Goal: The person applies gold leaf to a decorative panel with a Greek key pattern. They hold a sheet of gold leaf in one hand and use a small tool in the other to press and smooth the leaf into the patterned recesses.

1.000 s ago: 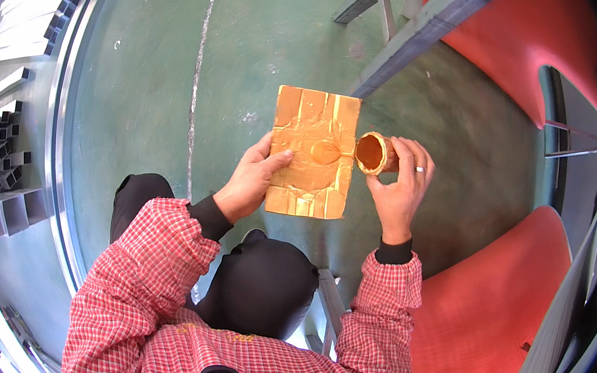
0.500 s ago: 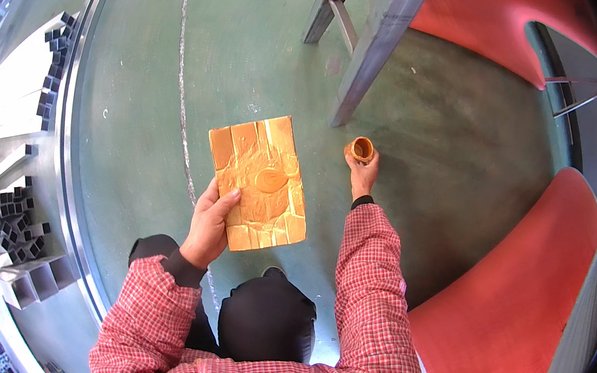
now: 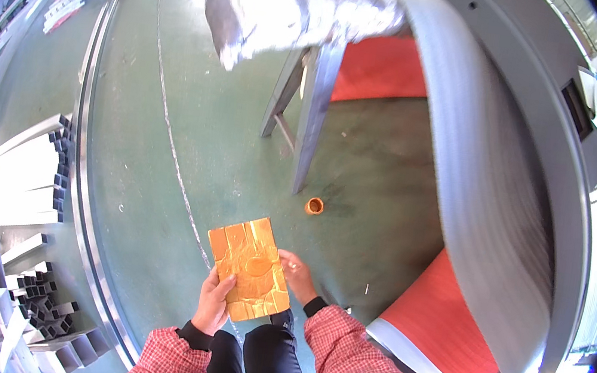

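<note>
My left hand (image 3: pixel 214 301) grips a gold, foil-like rectangular board (image 3: pixel 250 269) by its lower left side, the thumb lying on its face. The board has a creased surface and a rounded raised mark near its middle. At its right edge is my right hand (image 3: pixel 297 277), the fingers curled and partly hidden; whether they hold anything does not show. A small orange-gold round jar (image 3: pixel 315 206) stands uncovered on the green floor, ahead of the board and apart from both hands.
Just past the jar rises a grey metal stand leg (image 3: pixel 313 113). A large grey sheet roll (image 3: pixel 462 148) hangs down at the right, with red sheet (image 3: pixel 439 318) below it. Stacked square metal tubes (image 3: pixel 32 174) lie left, beside a long floor rail (image 3: pixel 83 158).
My right hand has let go of the jar, leaving it on the floor, and has drawn back to the board's right edge. The view has shifted, showing more of the roll.
</note>
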`<state>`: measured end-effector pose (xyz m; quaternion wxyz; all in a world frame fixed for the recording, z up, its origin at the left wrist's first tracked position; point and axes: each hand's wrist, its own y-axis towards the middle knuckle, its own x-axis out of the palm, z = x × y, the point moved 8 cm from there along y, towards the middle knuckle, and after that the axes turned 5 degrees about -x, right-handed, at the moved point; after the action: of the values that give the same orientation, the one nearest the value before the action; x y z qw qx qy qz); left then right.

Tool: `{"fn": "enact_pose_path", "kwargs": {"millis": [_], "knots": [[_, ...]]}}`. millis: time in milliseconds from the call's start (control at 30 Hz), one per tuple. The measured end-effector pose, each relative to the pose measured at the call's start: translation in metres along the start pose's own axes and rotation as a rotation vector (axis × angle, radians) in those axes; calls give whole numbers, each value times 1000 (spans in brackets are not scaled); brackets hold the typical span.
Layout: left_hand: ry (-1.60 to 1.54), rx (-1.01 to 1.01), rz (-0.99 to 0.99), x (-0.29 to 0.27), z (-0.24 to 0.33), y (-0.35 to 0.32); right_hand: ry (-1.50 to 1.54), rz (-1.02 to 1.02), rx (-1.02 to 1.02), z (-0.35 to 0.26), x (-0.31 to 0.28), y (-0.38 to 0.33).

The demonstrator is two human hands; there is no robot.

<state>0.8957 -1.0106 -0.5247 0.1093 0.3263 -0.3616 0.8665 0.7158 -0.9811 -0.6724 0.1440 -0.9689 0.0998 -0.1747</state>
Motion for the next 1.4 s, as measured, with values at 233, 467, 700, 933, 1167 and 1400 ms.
{"fn": "enact_pose_path", "kwargs": {"millis": [233,467,700,933,1167,1400], "knots": [[70,-45,-23,74,48,-122,629,-79,211,-166,131,-117],[193,-184,-161,181,63,-260,887,-66,211,-283,167,-256],[274,-226,-210,240,41,-367,938,-107,169,-340,166,-371],[219,-167,-267,303,-17,-450,697,-94,3,-381,91,-464],[244,-233,-341,341,-77,-527,362,488,-85,-394,-31,-600],[321,-337,-391,349,-159,-590,475,737,-267,-383,-105,-781]]}}
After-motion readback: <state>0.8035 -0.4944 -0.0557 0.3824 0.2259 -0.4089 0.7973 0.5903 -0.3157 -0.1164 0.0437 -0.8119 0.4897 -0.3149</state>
